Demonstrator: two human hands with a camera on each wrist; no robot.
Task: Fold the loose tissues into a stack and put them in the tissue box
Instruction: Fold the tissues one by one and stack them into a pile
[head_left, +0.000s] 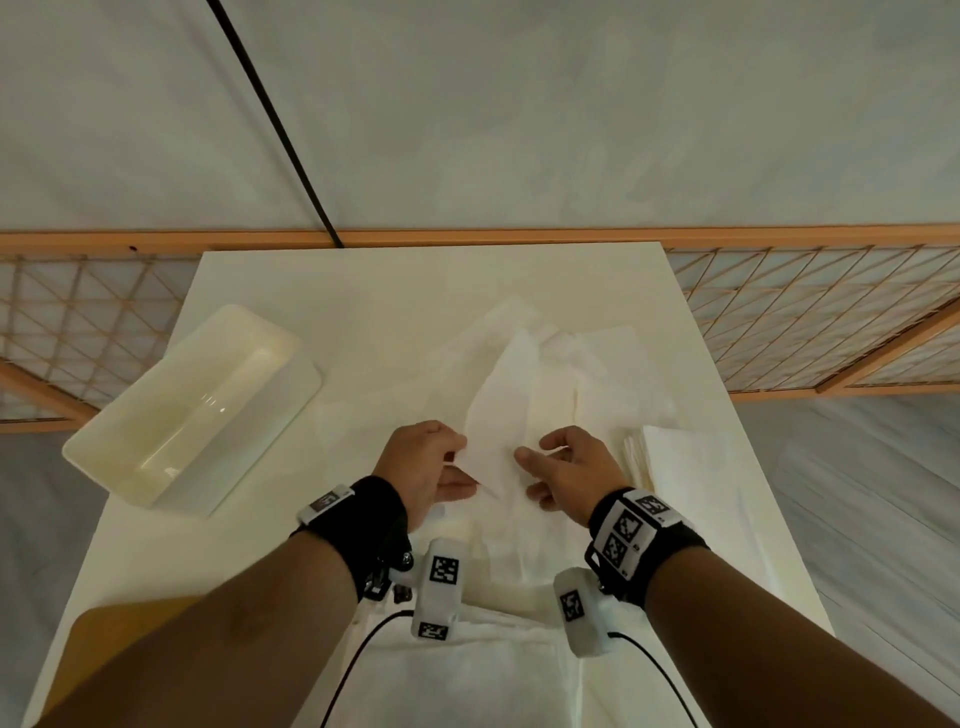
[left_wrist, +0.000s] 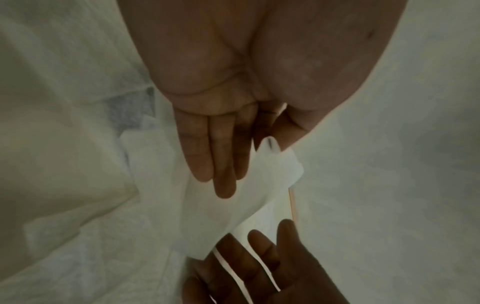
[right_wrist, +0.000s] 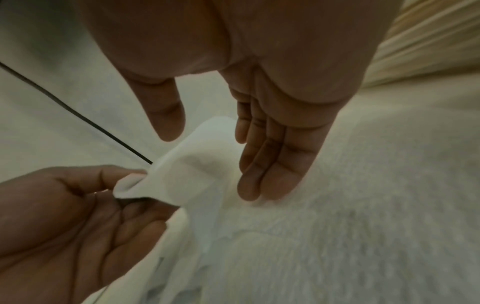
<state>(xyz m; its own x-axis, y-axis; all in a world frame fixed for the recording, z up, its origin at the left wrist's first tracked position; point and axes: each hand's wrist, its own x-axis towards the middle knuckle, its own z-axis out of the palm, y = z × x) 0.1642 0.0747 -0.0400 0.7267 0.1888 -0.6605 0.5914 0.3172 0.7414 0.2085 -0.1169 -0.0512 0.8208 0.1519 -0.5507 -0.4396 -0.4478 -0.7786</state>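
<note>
A white loose tissue (head_left: 498, 410) is lifted off the pile of loose tissues (head_left: 561, 358) in the middle of the white table (head_left: 363, 291). My left hand (head_left: 461, 463) pinches its near left corner between thumb and forefinger; the pinch (left_wrist: 270, 142) shows in the left wrist view, with the other fingers straight. My right hand (head_left: 532, 467) is at the tissue's right side, thumb (right_wrist: 166, 115) and fingers (right_wrist: 265, 164) apart, the tissue (right_wrist: 192, 168) lying loosely between them. A folded stack (head_left: 675, 467) lies to the right. The open white tissue box (head_left: 171, 374) stands at the left, with nothing in it.
An orange wooden lattice frame (head_left: 805, 322) runs behind and beside the table. A black cable (head_left: 280, 124) hangs down to the far edge. A brown patch (head_left: 104, 639) shows at the near left corner. More white tissue (head_left: 493, 665) lies by the near edge.
</note>
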